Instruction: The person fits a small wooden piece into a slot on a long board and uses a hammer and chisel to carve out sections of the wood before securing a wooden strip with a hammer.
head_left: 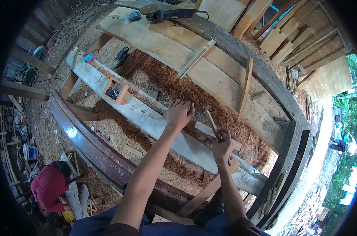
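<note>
My right hand [223, 144] is wrapped round the wooden handle of a hammer [212, 125], whose metal head points up and away to the left. My left hand [179, 114] is closed, knuckles up, at the far edge of the long pale plank [147, 120]; anything inside its fingers is hidden. Between the hands, a short strip of wood [205, 129] lies along that plank and runs under the right hand. Farther left on the plank sits a small wooden box [123, 95] with dark metal pieces in it, possibly nails.
An angle grinder [174, 15] rests on wide boards [162, 37] at the back. Wooden crosspieces [197, 59] lie over those boards. A curved reddish-brown beam [92, 143] runs near me. A person in a red shirt [50, 188] crouches at lower left. Shavings [151, 72] cover the ground.
</note>
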A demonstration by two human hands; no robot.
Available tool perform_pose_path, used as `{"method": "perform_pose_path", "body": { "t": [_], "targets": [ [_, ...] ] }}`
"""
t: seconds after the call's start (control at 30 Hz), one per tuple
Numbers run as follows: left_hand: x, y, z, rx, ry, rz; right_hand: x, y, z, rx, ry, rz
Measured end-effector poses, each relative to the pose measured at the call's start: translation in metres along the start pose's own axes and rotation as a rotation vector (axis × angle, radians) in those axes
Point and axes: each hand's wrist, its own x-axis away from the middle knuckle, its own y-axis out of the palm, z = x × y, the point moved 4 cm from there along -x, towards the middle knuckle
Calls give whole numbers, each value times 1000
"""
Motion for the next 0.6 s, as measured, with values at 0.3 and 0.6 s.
{"method": "perform_pose_path", "body": {
  "t": [0.3,0.6],
  "targets": [
    [-3,13,1,-13,-67,-201,4,-1,19,33,-112,-35],
    [-2,15,2,208,287,17,-4,-10,14,-72,-53,-130]
  ]
}}
